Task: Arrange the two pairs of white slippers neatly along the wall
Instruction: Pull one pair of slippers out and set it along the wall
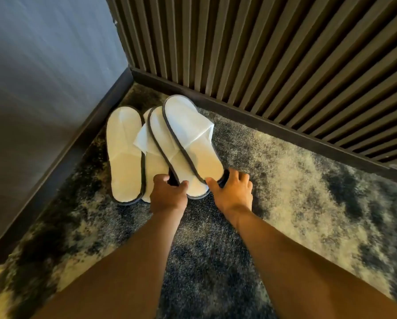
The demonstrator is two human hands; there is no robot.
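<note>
Several white slippers with dark trim lie in the room corner on the carpet. The leftmost slipper [123,155] lies flat beside the left wall. A second slipper [155,164] is partly covered by two overlapping ones. My left hand [168,193] grips the heel of the third slipper [167,146]. My right hand [233,191] holds the heel of the topmost slipper [190,132], which is tilted and rests over the third.
A grey wall with dark baseboard [54,162] runs along the left. A dark slatted wall panel [261,54] with its own baseboard runs along the back and right. Mottled blue and cream carpet [285,180] covers the floor.
</note>
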